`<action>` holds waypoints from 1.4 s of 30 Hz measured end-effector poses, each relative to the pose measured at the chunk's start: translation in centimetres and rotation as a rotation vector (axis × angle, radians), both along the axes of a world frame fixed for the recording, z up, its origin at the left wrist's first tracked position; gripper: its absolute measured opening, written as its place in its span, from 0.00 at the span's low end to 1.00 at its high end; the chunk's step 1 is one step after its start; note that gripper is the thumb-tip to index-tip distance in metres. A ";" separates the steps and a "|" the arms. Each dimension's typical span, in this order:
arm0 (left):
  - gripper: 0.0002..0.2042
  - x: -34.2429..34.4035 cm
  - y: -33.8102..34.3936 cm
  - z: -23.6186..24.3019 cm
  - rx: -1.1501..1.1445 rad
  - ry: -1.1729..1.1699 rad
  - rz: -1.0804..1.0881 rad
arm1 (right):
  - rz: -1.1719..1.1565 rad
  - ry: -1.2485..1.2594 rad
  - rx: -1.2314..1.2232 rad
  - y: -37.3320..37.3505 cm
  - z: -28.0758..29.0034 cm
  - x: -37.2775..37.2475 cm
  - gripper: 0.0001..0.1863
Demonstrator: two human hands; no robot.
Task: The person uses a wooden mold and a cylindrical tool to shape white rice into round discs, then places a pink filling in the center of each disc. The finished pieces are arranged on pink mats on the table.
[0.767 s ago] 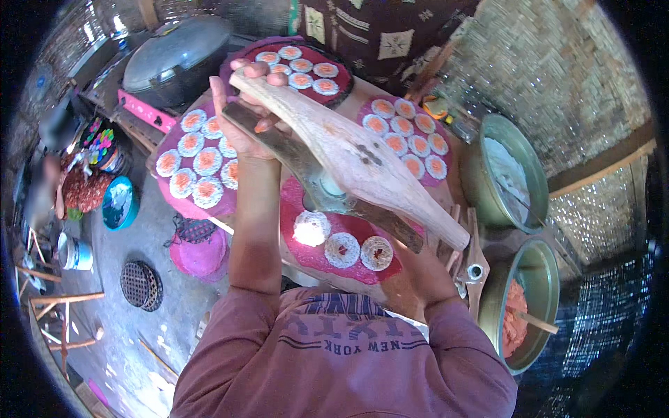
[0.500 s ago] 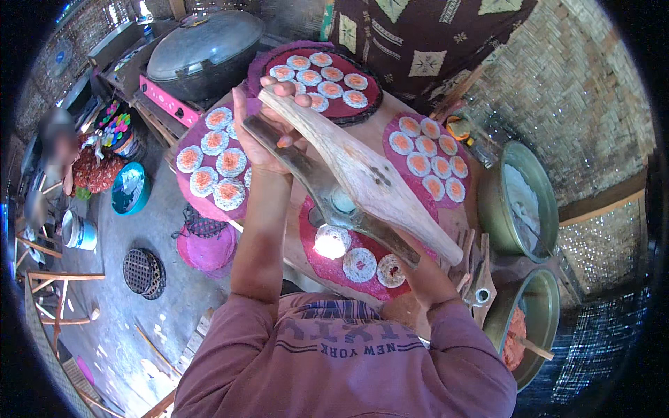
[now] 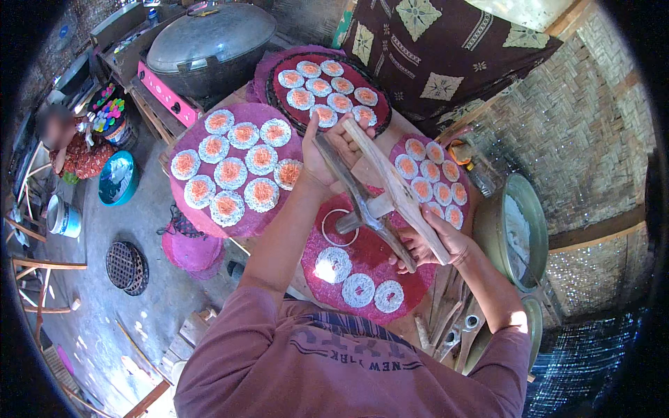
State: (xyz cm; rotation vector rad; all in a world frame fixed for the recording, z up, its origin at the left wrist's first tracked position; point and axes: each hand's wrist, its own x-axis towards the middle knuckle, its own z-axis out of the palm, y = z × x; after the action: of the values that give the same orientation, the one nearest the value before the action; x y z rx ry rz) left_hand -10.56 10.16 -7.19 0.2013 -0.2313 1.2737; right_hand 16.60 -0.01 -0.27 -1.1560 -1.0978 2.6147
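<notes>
Wooden press (image 3: 380,191): left hand (image 3: 333,155) fingers wrapped round far end, right hand (image 3: 431,240) fingers clasping near handles, suspended over red mat (image 3: 362,258) bearing white discs (image 3: 359,289).

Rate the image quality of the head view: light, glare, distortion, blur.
Head view: strong fisheye, with a black rim and the woven wall bending; hard daylight, with glare blowing out one rice disc on the red mat; the wooden press in the left hand and right hand is sharp; the far person's face is blurred.
</notes>
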 end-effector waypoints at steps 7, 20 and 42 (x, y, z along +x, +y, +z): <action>0.34 -1.3 1.4 -6.1 0.007 -0.091 0.040 | -0.010 -0.294 0.169 0.8 -2.1 -1.9 0.56; 0.30 -1.3 2.9 -6.9 0.097 -0.167 0.000 | -0.011 -0.482 0.376 1.0 -3.5 -3.1 0.42; 0.27 -2.0 -1.2 -6.7 -0.200 0.092 0.142 | -0.165 -0.438 0.337 -2.2 -4.7 -4.3 0.35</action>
State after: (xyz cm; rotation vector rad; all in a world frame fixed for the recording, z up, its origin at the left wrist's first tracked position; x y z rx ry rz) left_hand -12.53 9.00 -13.92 0.1056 -0.0101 1.4155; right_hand 12.33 -2.19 -4.94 -1.6879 -1.3750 1.9997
